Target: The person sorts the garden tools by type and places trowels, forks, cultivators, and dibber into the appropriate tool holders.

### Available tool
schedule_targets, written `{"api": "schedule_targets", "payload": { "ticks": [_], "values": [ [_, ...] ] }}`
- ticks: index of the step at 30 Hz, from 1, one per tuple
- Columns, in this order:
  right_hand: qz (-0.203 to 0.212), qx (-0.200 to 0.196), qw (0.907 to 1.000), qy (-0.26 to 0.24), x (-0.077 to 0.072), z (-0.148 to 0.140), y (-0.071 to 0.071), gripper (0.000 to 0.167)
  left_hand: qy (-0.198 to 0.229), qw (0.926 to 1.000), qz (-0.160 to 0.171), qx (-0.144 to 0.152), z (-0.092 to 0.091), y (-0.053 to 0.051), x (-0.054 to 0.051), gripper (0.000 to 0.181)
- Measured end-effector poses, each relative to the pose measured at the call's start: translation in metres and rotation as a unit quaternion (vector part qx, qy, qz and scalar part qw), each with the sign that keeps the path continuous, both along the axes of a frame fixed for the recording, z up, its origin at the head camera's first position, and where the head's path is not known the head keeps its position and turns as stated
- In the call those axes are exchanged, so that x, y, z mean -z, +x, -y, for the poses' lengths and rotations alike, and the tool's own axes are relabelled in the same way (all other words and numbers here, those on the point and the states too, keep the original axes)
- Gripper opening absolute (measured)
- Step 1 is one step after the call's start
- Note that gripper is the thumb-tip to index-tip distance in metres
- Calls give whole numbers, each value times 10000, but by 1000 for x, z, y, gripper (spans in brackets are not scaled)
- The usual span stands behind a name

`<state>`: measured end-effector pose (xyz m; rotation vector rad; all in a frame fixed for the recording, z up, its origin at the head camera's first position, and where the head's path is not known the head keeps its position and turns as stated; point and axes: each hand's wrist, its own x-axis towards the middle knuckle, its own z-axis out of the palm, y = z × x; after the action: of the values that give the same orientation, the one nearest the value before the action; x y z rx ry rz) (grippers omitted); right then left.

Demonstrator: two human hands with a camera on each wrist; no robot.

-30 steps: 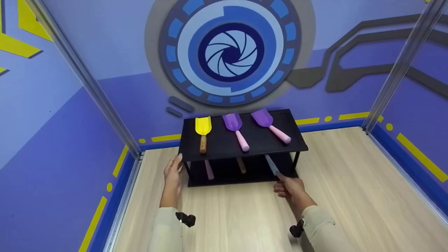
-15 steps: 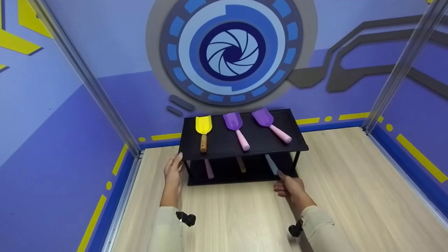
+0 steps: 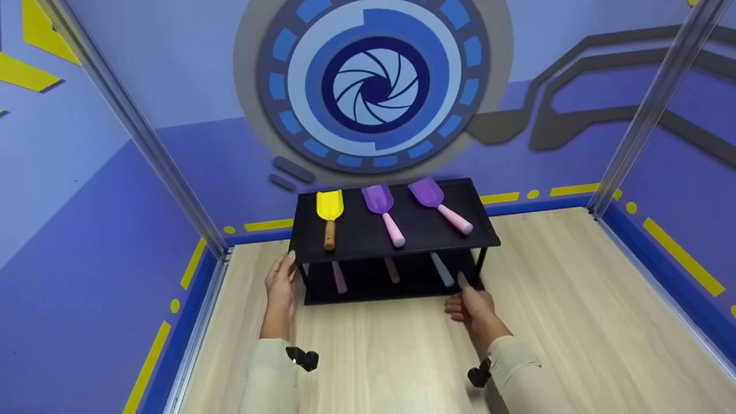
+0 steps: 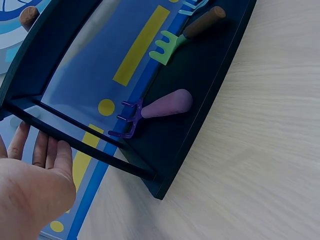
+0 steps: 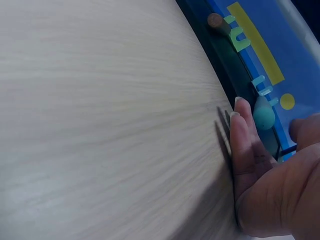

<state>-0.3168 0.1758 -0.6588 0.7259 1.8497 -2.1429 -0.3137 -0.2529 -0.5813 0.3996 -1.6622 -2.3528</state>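
A black two-tier rack (image 3: pixel 359 253) stands on the table. My left hand (image 3: pixel 280 288) is at its left end; in the left wrist view the fingertips touch the end post (image 4: pixel 80 142). My right hand (image 3: pixel 474 305) lies at the front right corner, with fingers extended along the lower tier's edge and the thumb raised. Nearest to it is a hand rake with a light blue handle (image 3: pixel 443 270); the thumb stands apart from that handle. Also on the lower tier lie a purple hand rake with a pink handle (image 4: pixel 167 103) and a green one with a wooden handle (image 4: pixel 202 24).
On the top tier rest a yellow hand shovel with a wooden handle (image 3: pixel 329 207) and two purple shovels with pink handles, one in the middle (image 3: pixel 378 198) and one at the right (image 3: pixel 426 192). The patterned back wall (image 3: pixel 195 167) stands close behind the rack.
My right thumb has come off the light blue handle and moved slightly right. The left hand keeps its place at the rack. The head view has shifted a little.
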Motion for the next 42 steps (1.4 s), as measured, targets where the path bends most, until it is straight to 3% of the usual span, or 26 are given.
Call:
{"api": "schedule_targets", "payload": {
  "ticks": [8,23,34,38,42],
  "values": [
    [30,5,10000,-55,2,0,-3,83,-49,9999,-46,-78,0,-1,3,21],
    [77,-168,9998,81,-1,3,4,80,-175,9998,-48,-46,5,8,5,24],
    [-143,-580,9972,-457,1,-6,15,62,-370,9993,27,-52,7,11,3,34],
    [-248,-744,9967,-228,0,-9,23,58,-549,9984,96,-125,7,15,6,39],
    [-467,-838,9945,421,-9,-17,31,59,-942,9949,308,-181,9,21,7,48]
  ]
}}
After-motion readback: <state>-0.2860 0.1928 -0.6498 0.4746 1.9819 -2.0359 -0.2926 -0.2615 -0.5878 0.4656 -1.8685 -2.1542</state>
